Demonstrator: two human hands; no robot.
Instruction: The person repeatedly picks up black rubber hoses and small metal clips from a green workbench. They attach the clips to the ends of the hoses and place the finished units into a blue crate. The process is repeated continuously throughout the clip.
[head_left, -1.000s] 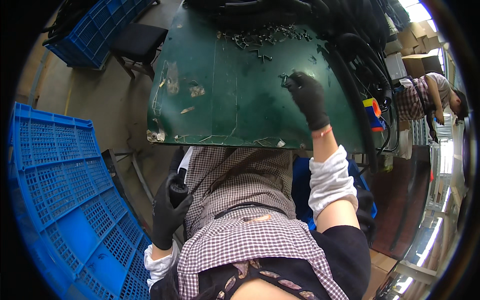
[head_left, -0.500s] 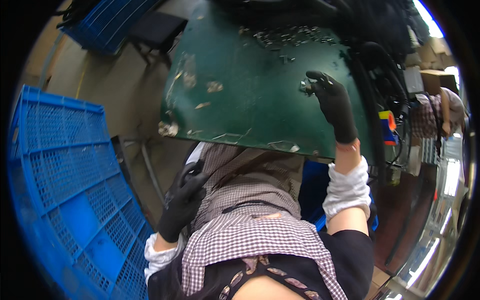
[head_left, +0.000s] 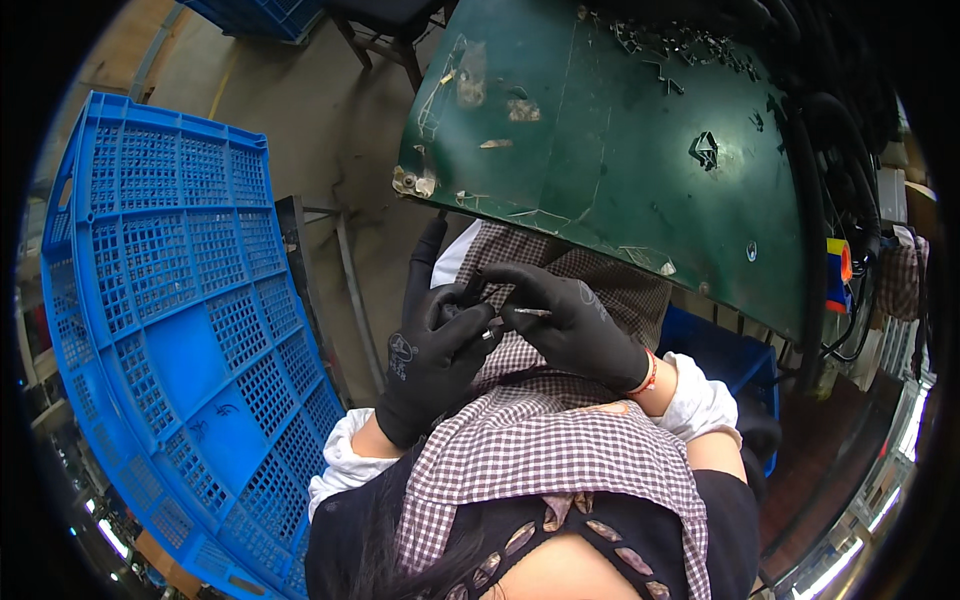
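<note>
Both hands wear black gloves and meet above my checked apron point(head_left: 560, 460), in front of the table edge. My left hand point(head_left: 430, 350) is closed in a pinch on a small metal piece point(head_left: 490, 333), its index finger stretched out away from the rest. Close beside it, my right hand point(head_left: 575, 330) pinches a thin, shiny metal piece point(head_left: 532, 312) between thumb and fingers. The fingers partly cover both pieces, so their exact shape is hidden. On the green table point(head_left: 620, 180) ahead lies a small cluster of bent metal clips point(head_left: 704, 151).
Many more metal clips point(head_left: 690, 45) are scattered at the table's far side. A large blue plastic crate point(head_left: 170, 330) stands at my left. Dark hoses point(head_left: 835, 140) run along the table's right side, and a blue bin point(head_left: 735, 355) sits below its right front.
My right hand has come back from the tabletop to my lap, beside the left. My left hand has risen toward it. The view has shifted, with the table now farther up and right.
</note>
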